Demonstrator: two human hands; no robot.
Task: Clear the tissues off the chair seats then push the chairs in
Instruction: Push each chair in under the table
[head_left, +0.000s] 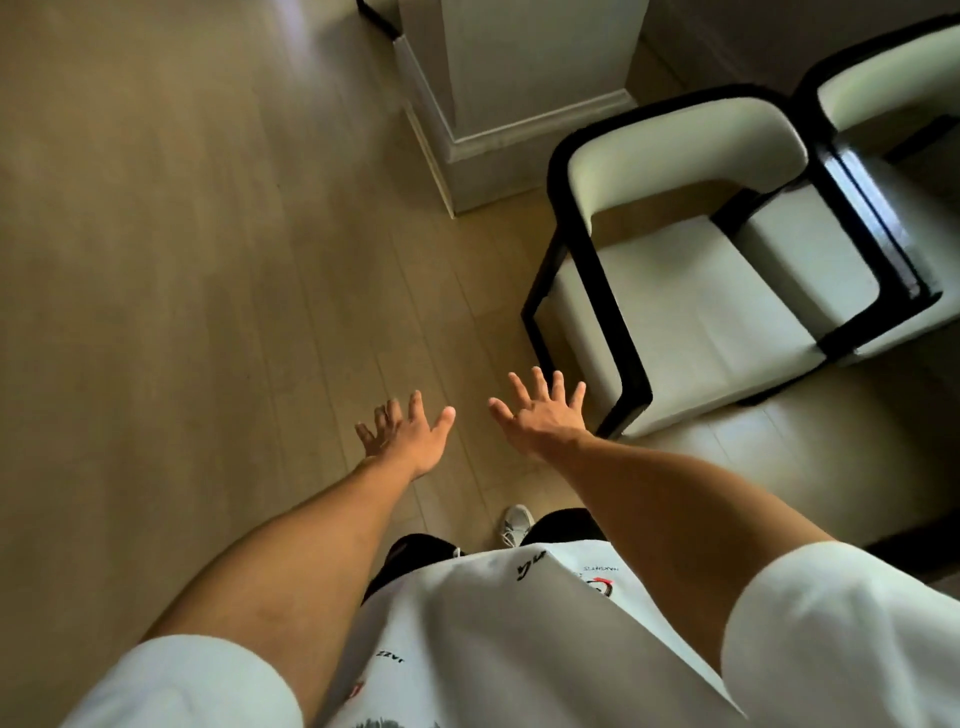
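Observation:
A cream-cushioned chair with a black frame (675, 291) stands on the wood floor at the right, its seat bare. A second matching chair (893, 104) sits behind it at the far right, partly cut off by the frame edge. No tissue shows on either seat. My left hand (410, 434) and my right hand (540, 413) are stretched out over the floor, palms down, fingers spread, holding nothing. The right hand is just left of the near chair's front corner, not touching it.
A white square column with a baseboard (498, 104) rises at the top centre, left of the chairs. Light wood floor (182, 260) fills the left half. My white shoe (517, 525) shows below the hands.

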